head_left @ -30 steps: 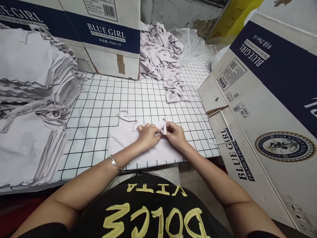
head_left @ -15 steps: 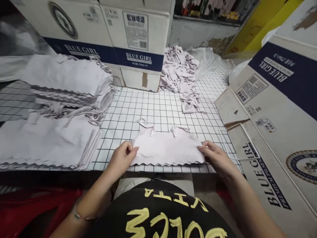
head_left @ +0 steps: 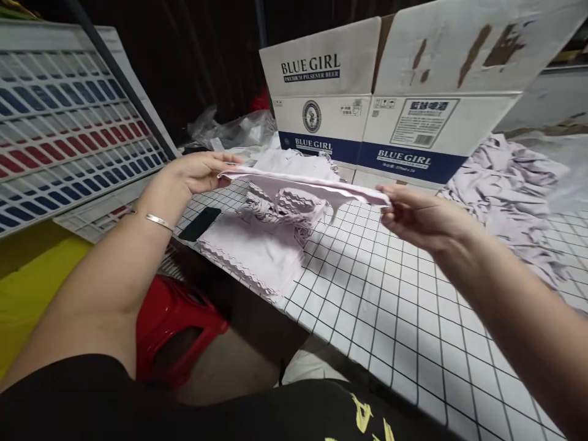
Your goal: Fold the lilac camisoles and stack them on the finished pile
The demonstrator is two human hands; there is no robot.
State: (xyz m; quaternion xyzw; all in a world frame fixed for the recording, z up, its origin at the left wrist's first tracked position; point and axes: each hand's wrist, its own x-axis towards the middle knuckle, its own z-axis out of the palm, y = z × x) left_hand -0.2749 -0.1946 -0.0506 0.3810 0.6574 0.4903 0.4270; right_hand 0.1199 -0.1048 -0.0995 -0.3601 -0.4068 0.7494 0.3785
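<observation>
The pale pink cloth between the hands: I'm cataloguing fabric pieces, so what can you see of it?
The pale pink cloth looks thin and soft. Pinched near its ends by the left-hand grip and right-hand grip, it is raised above the checked tabletop. Its upper edge is drawn nearly straight, sloping down rightward in the picture. Seen almost edge-on, its full outline and any straps cannot be made out.

This looks like a small garment workshop (a makeshift one, with a beer carton (head_left: pixel 331 113) standing open on the work table (head_left: pixel 390 288)); a stack of folded pale pink garments (head_left: pixel 257 251), wavy edges laid together, sits at the table's edge; a loose heap of similar cloth (head_left: pixel 505 190) lies beside the carton; crumpled clear plastic (head_left: pixel 250 128) is bunched behind; a red plastic stool (head_left: pixel 158 306) stands below, near a white slatted rack (head_left: pixel 46 37).
</observation>
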